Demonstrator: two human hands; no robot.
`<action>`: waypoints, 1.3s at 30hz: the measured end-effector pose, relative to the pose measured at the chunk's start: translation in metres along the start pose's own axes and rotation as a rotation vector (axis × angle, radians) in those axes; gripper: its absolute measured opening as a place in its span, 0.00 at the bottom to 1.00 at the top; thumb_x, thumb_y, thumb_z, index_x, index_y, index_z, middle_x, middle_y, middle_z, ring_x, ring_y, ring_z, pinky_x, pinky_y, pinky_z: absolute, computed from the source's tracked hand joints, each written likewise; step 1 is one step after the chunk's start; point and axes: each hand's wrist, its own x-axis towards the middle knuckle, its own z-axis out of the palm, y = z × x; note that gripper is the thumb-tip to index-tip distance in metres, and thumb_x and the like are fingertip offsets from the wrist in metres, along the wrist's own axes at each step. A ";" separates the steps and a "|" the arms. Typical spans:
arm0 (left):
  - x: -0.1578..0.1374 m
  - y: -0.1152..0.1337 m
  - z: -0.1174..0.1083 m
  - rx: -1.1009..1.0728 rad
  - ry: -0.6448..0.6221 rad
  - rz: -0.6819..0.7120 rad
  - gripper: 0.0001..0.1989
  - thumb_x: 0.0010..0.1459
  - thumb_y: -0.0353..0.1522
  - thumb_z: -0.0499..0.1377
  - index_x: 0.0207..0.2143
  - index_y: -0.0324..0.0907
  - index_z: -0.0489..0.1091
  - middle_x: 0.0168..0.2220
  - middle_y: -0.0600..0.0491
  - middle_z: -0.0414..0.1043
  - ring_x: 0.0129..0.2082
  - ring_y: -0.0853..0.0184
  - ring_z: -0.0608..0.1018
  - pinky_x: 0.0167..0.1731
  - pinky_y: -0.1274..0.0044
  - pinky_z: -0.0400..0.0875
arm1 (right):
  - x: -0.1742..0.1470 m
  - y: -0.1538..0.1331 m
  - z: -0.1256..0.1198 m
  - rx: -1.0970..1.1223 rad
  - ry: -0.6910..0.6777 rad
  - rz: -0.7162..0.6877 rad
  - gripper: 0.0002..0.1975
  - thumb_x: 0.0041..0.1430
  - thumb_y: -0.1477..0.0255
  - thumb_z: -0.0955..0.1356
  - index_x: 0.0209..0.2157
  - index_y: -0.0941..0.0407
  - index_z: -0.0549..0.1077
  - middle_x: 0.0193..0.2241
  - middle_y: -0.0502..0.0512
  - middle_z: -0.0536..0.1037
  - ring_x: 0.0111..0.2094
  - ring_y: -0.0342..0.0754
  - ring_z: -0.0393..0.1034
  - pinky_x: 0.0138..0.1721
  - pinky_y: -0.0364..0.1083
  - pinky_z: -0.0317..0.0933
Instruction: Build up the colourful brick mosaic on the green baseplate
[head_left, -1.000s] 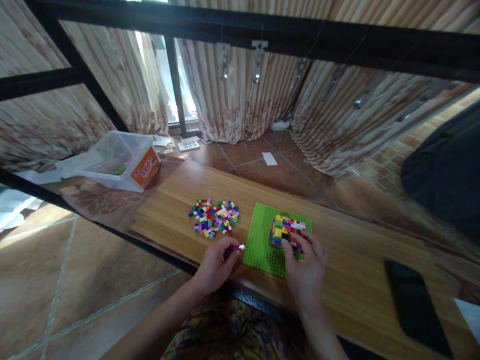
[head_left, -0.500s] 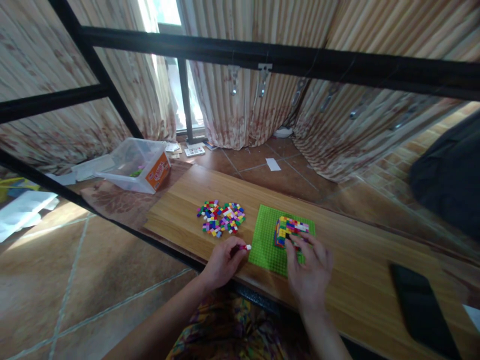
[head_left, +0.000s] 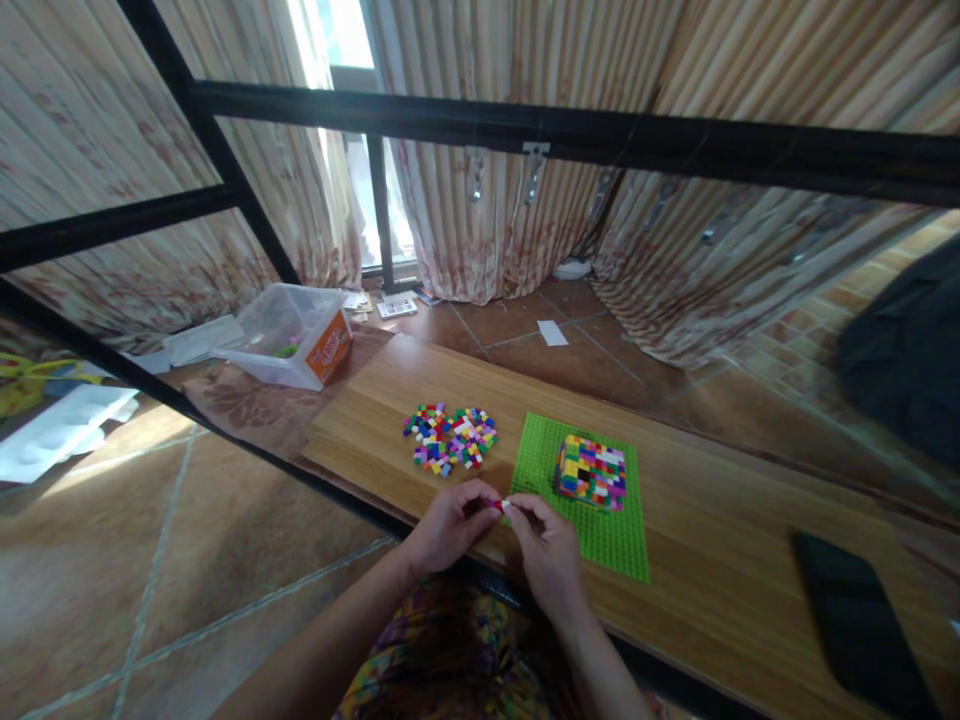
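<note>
My left hand [head_left: 455,527] pinches small red and white toy bricks [head_left: 501,505] near the front edge of the wooden board. The fingertips of my right hand [head_left: 546,548] meet them there, closed on the white end. Just right of the hands lies a green baseplate [head_left: 622,550], partly covered by my right hand. On it stands a low block built of many coloured bricks [head_left: 592,472], with a dark gap in its top near the left. A loose pile of mixed small bricks [head_left: 450,438] lies behind my left hand.
A black phone-like slab [head_left: 855,610] lies at the board's right end. Beyond the left end is a clear plastic box [head_left: 281,335] with an orange label. A black metal rail [head_left: 450,115] crosses in front of the curtains [head_left: 450,220].
My right hand has left the brick block and moved left to the bricks held by my left hand. The block's top is now uncovered. The view has shifted slightly.
</note>
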 end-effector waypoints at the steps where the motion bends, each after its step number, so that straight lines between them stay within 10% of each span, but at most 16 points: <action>1: 0.000 0.001 -0.001 0.009 -0.008 0.002 0.11 0.60 0.38 0.57 0.34 0.39 0.72 0.31 0.52 0.72 0.33 0.68 0.72 0.36 0.78 0.67 | 0.000 -0.001 -0.001 0.014 -0.011 0.010 0.13 0.58 0.62 0.66 0.33 0.56 0.77 0.32 0.55 0.80 0.35 0.49 0.74 0.37 0.46 0.67; 11: 0.001 0.004 -0.004 -0.002 -0.071 0.017 0.12 0.62 0.39 0.55 0.35 0.39 0.72 0.31 0.52 0.71 0.34 0.67 0.72 0.36 0.77 0.67 | -0.001 0.000 -0.022 0.042 0.042 0.089 0.12 0.54 0.62 0.69 0.31 0.55 0.80 0.31 0.55 0.82 0.32 0.50 0.75 0.36 0.48 0.69; 21: 0.002 0.001 -0.001 0.041 -0.033 0.013 0.11 0.61 0.38 0.55 0.34 0.40 0.71 0.31 0.52 0.71 0.33 0.68 0.72 0.36 0.78 0.67 | 0.009 0.007 -0.084 -0.527 0.350 -0.262 0.13 0.62 0.64 0.64 0.36 0.55 0.78 0.36 0.58 0.79 0.38 0.50 0.73 0.43 0.50 0.66; 39: 0.001 -0.001 0.003 0.090 -0.020 0.007 0.08 0.62 0.35 0.54 0.35 0.40 0.70 0.31 0.53 0.70 0.33 0.68 0.71 0.36 0.78 0.66 | 0.018 0.023 -0.084 -0.693 0.326 -0.381 0.12 0.62 0.66 0.65 0.35 0.54 0.79 0.36 0.56 0.78 0.36 0.48 0.71 0.41 0.49 0.66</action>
